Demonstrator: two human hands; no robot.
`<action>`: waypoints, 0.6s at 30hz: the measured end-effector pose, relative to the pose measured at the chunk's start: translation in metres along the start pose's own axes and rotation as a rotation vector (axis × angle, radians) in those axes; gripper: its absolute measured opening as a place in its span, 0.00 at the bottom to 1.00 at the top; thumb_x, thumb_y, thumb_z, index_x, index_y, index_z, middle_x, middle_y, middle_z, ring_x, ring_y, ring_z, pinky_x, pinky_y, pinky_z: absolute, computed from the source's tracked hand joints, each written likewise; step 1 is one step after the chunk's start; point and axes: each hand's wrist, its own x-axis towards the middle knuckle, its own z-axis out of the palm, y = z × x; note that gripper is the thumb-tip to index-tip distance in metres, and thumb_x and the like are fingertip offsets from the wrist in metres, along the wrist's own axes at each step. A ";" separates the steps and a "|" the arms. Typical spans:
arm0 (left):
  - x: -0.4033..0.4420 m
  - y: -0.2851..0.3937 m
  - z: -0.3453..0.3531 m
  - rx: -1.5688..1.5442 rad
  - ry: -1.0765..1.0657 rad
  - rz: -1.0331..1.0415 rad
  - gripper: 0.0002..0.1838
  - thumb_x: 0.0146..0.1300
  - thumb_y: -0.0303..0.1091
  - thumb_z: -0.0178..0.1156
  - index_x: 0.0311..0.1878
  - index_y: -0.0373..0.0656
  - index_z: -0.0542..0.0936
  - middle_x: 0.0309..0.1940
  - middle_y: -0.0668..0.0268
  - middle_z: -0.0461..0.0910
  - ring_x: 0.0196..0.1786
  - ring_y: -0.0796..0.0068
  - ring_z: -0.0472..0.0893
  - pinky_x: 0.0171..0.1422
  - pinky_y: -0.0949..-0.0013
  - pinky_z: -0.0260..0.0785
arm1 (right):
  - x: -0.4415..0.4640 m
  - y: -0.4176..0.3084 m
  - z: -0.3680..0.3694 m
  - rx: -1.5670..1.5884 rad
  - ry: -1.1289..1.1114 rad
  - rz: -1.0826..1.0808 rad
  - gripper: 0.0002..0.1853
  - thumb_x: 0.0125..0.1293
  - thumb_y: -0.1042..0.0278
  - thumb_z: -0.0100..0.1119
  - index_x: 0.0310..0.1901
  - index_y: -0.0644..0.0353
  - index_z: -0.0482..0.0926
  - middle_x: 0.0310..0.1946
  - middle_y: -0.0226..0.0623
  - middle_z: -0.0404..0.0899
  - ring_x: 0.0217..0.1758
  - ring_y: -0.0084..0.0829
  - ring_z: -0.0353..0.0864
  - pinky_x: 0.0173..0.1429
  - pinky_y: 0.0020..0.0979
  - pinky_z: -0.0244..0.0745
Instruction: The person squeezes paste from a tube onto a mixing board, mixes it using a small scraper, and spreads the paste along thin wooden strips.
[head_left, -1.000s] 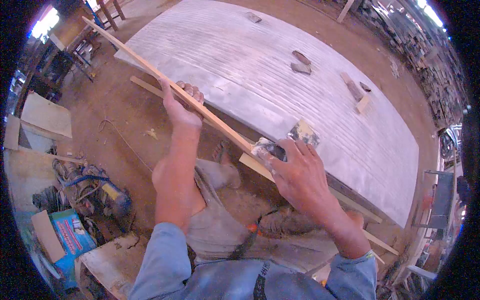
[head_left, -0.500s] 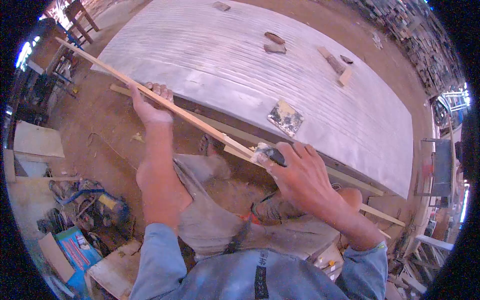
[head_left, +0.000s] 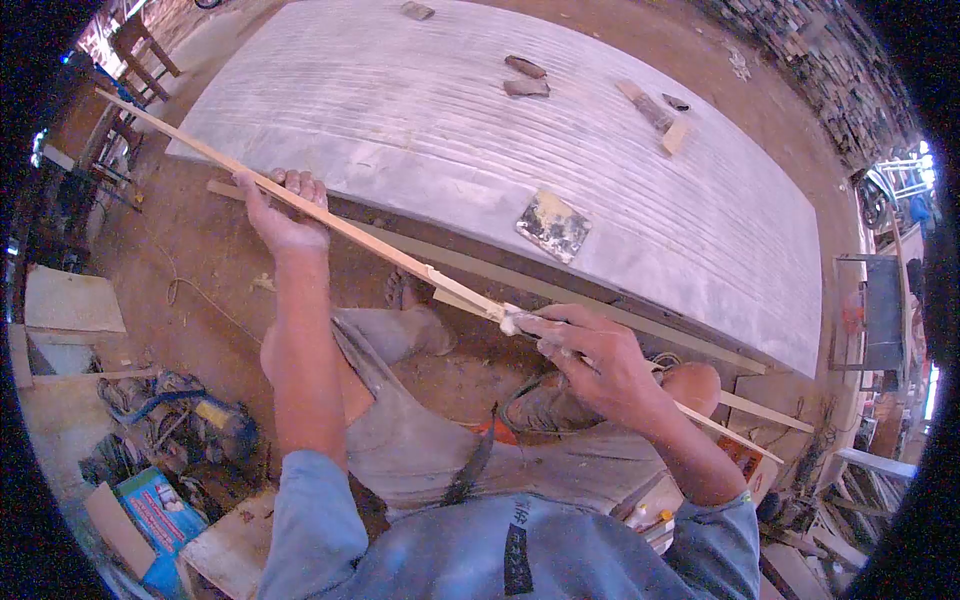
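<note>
A long, thin wooden strip [head_left: 380,248] runs slantwise in front of me, from the upper left down to my right hand. My left hand [head_left: 285,218] grips it from below, the thumb on one side and the fingers on the other. In my right hand [head_left: 605,350] is a putty scraper [head_left: 524,326], mostly hidden by the fingers, its end against the strip. Whitish putty [head_left: 509,318] clings around that end. A small square plate [head_left: 553,226] smeared with cream and dark paste lies on the large panel nearby.
The large pale, streaked panel [head_left: 400,110] fills the space ahead, with scrap wood pieces [head_left: 527,88] on it. More wooden strips [head_left: 745,432] lie to the right. Tools and cables [head_left: 180,420] and a blue box [head_left: 158,515] sit at lower left. Stacked wood [head_left: 800,70] stands at far right.
My right hand has turned, with its fingers now pointing more along the scraper toward the strip. My left hand keeps its hold. The whole view has shifted slightly.
</note>
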 end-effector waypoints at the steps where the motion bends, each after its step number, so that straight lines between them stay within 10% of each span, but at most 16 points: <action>1: -0.001 0.001 -0.001 -0.010 0.007 -0.017 0.30 0.67 0.68 0.53 0.28 0.48 0.68 0.18 0.71 0.63 0.21 0.73 0.62 0.25 0.70 0.58 | -0.001 0.001 -0.001 -0.010 -0.017 0.047 0.18 0.67 0.73 0.56 0.58 0.54 0.81 0.55 0.47 0.80 0.57 0.50 0.79 0.58 0.42 0.75; 8: 0.006 0.001 -0.007 -0.011 -0.063 -0.038 0.31 0.66 0.69 0.54 0.28 0.48 0.68 0.18 0.70 0.62 0.22 0.72 0.62 0.27 0.70 0.57 | -0.001 0.001 -0.019 -0.265 -0.109 0.169 0.19 0.66 0.72 0.57 0.58 0.55 0.81 0.49 0.45 0.80 0.53 0.48 0.78 0.58 0.43 0.73; 18: 0.004 0.003 -0.005 0.032 0.052 -0.017 0.31 0.64 0.69 0.57 0.30 0.46 0.68 0.20 0.70 0.62 0.24 0.71 0.64 0.32 0.68 0.61 | 0.079 -0.042 0.023 -0.526 0.129 -0.311 0.21 0.61 0.67 0.58 0.57 0.45 0.80 0.49 0.45 0.75 0.53 0.46 0.76 0.58 0.47 0.73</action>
